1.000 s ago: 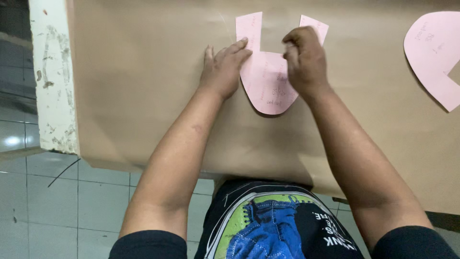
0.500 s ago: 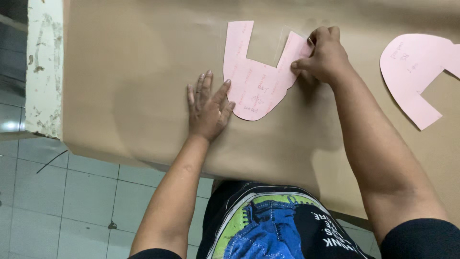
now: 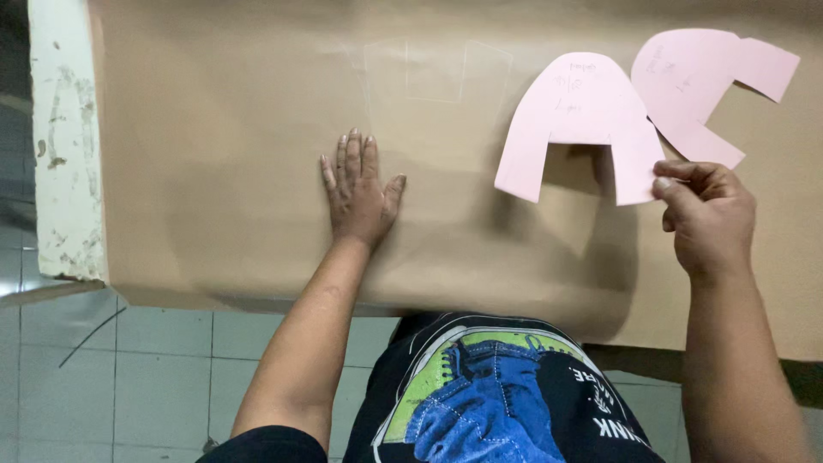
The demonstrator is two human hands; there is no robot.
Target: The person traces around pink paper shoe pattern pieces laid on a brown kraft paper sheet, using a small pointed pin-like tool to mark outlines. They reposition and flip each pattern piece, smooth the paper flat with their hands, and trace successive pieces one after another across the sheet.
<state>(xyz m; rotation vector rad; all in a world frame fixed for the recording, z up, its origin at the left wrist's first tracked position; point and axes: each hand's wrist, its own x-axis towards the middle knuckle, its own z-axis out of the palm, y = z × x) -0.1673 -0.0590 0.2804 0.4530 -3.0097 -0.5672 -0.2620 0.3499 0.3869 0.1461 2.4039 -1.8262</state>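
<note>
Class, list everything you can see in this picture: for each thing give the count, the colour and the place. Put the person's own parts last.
Brown sheet: one, tan, spread over the whole tabletop.
Traced outline: one, faint pale lines, on the sheet above the left hand.
Held pattern piece: one, pink, U-shaped, lifted above the sheet, casting a shadow.
Second pattern piece: one, pink, at upper right, partly behind the held one.
Table edge: one, white with chipped paint, at far left.
Floor tiles: many, pale grey, lower left.
Left hand: one, flat on the sheet, fingers spread.
Right hand: one, grip pinching the held piece's lower right corner.
</note>
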